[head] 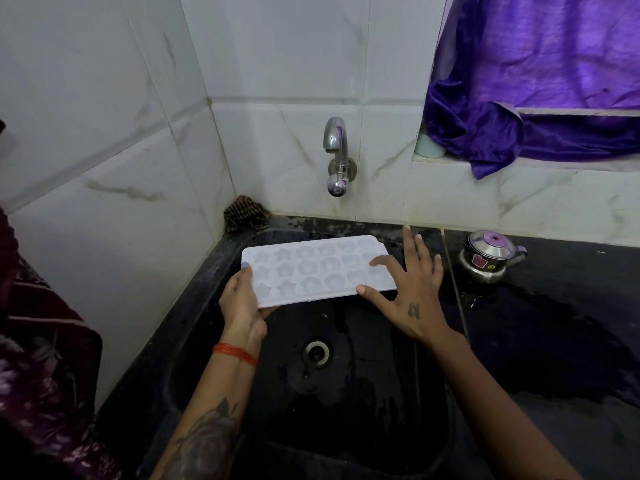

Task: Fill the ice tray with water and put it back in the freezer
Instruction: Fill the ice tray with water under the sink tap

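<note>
The ice tray (318, 268) is held over the black sink (346, 393), roughly level, cavities facing up, between the two hands. The left hand (242, 303) grips the tray's left short end, thumb on top of the rim and fingers curled beneath. The right hand (407, 285) lies with its fingers spread and straight over the tray's right end, thumb along the near edge, touching rather than clamping it. The hands are apart, one at each end of the tray.

The tray's long axis runs from the left hand across to the right hand, tilted slightly so the right end sits a little farther from the person. One long side faces the tap (336, 157), which is up on the wall beyond both hands, above the tray's far edge. No stream of water shows from the tap, and I cannot tell whether the star and flower shaped cavities hold any water; they look pale and dull, which suggests they are dry or barely wet.

As a judgement, the task is at an early stage: the tray has been brought to the sink, but filling seems not yet done, and carrying it to the freezer is all still ahead. No freezer is in view.

Beyond the right hand, a small steel kettle (490, 256) stands on the wet worktop (554, 323)
</note>
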Tool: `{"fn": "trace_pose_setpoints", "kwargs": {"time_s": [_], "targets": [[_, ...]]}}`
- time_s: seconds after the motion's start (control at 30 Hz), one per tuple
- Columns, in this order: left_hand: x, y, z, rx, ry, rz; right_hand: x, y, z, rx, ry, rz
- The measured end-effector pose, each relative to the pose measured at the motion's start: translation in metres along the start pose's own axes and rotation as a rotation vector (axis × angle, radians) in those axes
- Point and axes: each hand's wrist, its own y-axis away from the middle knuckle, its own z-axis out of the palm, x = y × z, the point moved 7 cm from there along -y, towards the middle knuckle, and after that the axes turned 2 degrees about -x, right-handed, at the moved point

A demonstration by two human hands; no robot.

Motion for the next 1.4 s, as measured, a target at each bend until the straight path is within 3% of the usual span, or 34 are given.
{"fn": "trace_pose_setpoints", "kwargs": {"time_s": [0.43, 0.73, 1.17, 1.4], "targets": [[-0.003, -0.002, -0.003, -0.001, -0.013, -0.011, -0.013, 0.001, 0.015, -0.22, -0.041, -0.017], [-0.004, 0.002, 0.0, -0.001, -0.004, -0.001, -0.012, 0.001, 0.011, -0.124, 0.159, -0.068], [-0.003, 0.0, -0.003, 0.0, -0.022, 0.008, -0.01, 0.002, 0.016, -0.24, -0.046, 0.0], [-0.005, 0.0, -0.001, -0.004, -0.026, 0.002, -0.011, 0.0, 0.01, -0.171, 0.109, -0.052]]}}
